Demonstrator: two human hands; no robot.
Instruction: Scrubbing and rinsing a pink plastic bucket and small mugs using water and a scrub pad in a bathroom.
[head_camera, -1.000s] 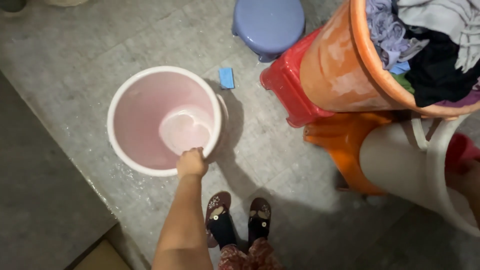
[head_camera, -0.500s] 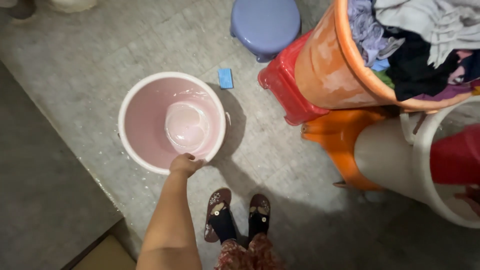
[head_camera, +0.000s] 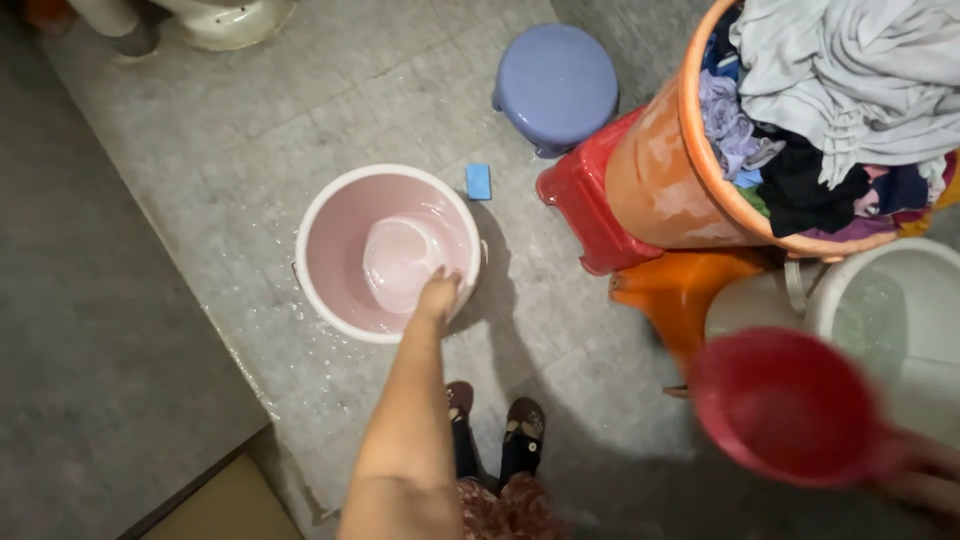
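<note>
Left hand (head_camera: 437, 297) gripped the pink bucket's (head_camera: 322, 230) rim, right hand (head_camera: 925, 478) held a red scoop (head_camera: 790, 405) (blurry), so filling looked underway; next needs a steady pour.

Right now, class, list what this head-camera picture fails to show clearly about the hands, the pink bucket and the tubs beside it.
- Right hand: blurred and cut by the frame's corner; its grip on the red scoop is unclear.
- Left hand: its fingers curl over the pink bucket rim, hidden from view.
- Orange tub: the laundry covers its inside.
- White bucket: partly behind the scoop, cut by the edge.
</note>
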